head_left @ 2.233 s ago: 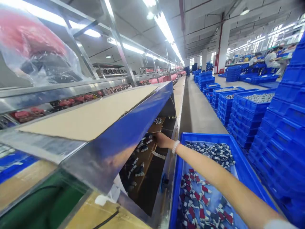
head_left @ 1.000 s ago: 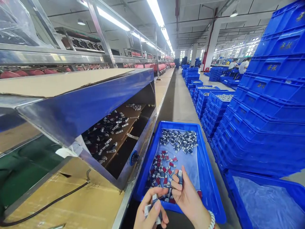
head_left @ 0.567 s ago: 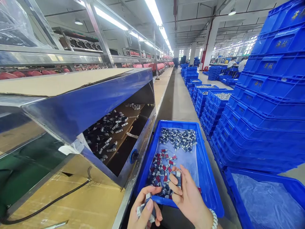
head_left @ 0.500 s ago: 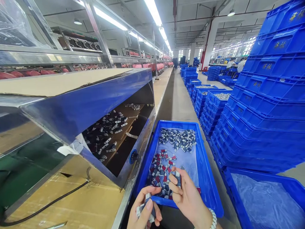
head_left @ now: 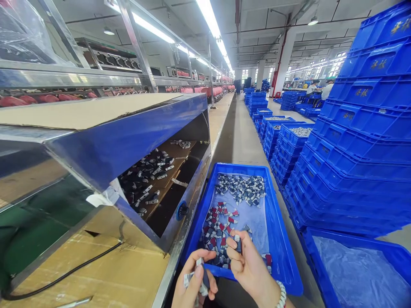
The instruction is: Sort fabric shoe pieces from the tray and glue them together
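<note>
My left hand (head_left: 195, 278) is closed around several small grey-and-white pieces (head_left: 203, 285), at the near edge of a blue tray (head_left: 282, 239). Just right of it, my right hand (head_left: 248, 263) is raised over the tray, its thumb and forefinger pinching one small dark-and-white piece (head_left: 237, 240). Inside the tray, a pile of dark grey-and-white pieces (head_left: 240, 186) covers the far end. A second pile, with red, grey and white pieces (head_left: 221, 220), spreads along the near left side. What exactly these small pieces are, I cannot tell.
On the left, a metal-framed box (head_left: 128, 132) on the bench holds dark pieces (head_left: 154, 167) on cardboard. A tall stack of blue crates (head_left: 362, 141) rises at right, beside a plastic-lined crate (head_left: 362, 261). More crates line the aisle; people sit far back.
The view has shifted slightly. My right hand has dipped a little, its pinched piece now more upright. My left hand keeps its hold on the pieces.
</note>
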`<state>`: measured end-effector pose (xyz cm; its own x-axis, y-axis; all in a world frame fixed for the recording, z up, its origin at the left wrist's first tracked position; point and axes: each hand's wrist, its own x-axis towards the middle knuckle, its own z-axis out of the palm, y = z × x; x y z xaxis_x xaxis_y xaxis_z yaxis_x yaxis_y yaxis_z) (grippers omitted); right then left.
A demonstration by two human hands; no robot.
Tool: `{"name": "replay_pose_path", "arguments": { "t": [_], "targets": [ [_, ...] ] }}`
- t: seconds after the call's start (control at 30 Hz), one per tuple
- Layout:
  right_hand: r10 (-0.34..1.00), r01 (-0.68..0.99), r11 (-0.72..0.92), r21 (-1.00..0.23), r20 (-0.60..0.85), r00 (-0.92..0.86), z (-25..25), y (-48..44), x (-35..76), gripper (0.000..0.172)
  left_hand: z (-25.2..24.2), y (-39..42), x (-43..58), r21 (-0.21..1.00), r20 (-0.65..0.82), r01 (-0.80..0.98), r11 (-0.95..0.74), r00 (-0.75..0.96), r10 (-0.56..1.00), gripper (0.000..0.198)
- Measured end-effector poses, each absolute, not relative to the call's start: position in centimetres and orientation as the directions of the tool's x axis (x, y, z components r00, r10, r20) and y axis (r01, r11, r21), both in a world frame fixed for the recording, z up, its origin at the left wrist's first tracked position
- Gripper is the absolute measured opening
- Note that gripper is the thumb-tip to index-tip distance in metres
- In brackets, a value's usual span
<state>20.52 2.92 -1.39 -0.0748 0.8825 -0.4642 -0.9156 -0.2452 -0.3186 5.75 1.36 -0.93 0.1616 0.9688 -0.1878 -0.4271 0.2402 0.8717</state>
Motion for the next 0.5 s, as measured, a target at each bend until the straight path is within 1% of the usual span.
{"name": "replay_pose_path", "arguments": {
  "t": [0.03,0.07,0.1,0.13,0.17,0.2,0.23,0.27,0.3,0.33,0.4,0.47,0.5],
  "targets": [
    [0.888,-0.908,-0.253,-0.335,-0.454,-0.08,-1.4,2.7,20.4,0.047,-1.0,1.4,5.8,0.856,-0.21,-0.449,0.255,0.149,0.966,0.044],
    [0.903,-0.889,-0.25,-0.384,-0.423,-0.071,-1.5,2.4,20.3,0.045,-1.0,1.5,5.8,0.836,-0.243,-0.473,0.279,0.137,0.96,0.044],
    [0.928,-0.848,-0.231,-0.477,-0.37,-0.045,-1.5,2.0,20.2,0.042,-1.1,1.5,5.9,0.811,-0.285,-0.496,0.309,0.126,0.95,0.044],
    [0.956,-0.765,-0.191,-0.615,-0.292,-0.003,-1.6,1.5,20.2,0.039,-1.1,1.6,5.9,0.785,-0.333,-0.516,0.342,0.115,0.936,0.043],
    [0.981,-0.622,-0.124,-0.773,-0.189,0.039,-1.8,1.1,20.2,0.034,-1.1,1.6,6.0,0.76,-0.38,-0.532,0.374,0.104,0.919,0.041],
    [0.996,-0.422,-0.035,-0.906,-0.069,0.065,-2.0,0.7,20.1,0.027,-1.2,1.7,6.0,0.74,-0.422,-0.541,0.401,0.091,0.902,0.039],
    [0.997,-0.204,0.056,-0.977,0.043,0.067,-2.1,0.4,20.1,0.018,-1.3,1.7,6.1,0.725,-0.457,-0.546,0.42,0.076,0.886,0.037],
    [0.991,-0.02,0.122,-0.992,0.121,0.055,-2.3,0.2,20.0,0.01,-1.5,1.7,6.1,0.72,-0.476,-0.547,0.426,0.057,0.877,0.036],
    [0.984,0.106,0.168,-0.98,0.172,0.035,-2.5,0.0,19.8,0.009,-1.6,1.7,6.1,0.729,-0.476,-0.543,0.416,0.035,0.879,0.036],
    [0.98,0.169,0.193,-0.966,0.199,0.015,-2.7,0.0,19.7,0.014,-1.7,1.6,6.2,0.755,-0.45,-0.531,0.386,0.008,0.893,0.037],
    [0.975,0.175,0.221,-0.959,0.223,-0.007,-3.1,-0.1,19.2,0.023,-1.9,1.4,6.2,0.847,-0.317,-0.466,0.258,-0.053,0.947,0.042],
    [0.964,0.166,0.264,-0.95,0.264,-0.022,-3.5,-0.2,18.9,0.027,-1.6,1.0,6.2,0.923,-0.125,-0.374,0.088,-0.075,0.989,0.051],
    [0.954,0.173,0.3,-0.938,0.299,-0.029,-3.6,-0.3,18.8,0.027,-1.4,0.8,6.2,0.942,-0.046,-0.334,0.019,-0.072,0.996,0.056]
  ]
}}
